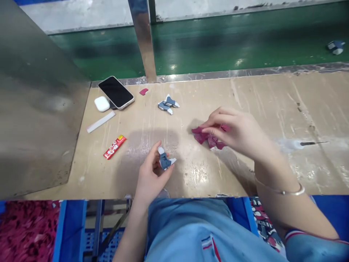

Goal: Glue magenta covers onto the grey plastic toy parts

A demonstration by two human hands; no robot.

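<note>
One shirt — one held blue-grey piece

the left hand holds a blue-grey and white piece above the tan table. the right hand touches the dark red pieces; a phone lies beside a white case.

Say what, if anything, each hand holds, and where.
The left hand holds a blue piece by its edges, thumb near the lower white tip. The right hand is at the dark red pieces; whether it holds one cannot be told.
</note>
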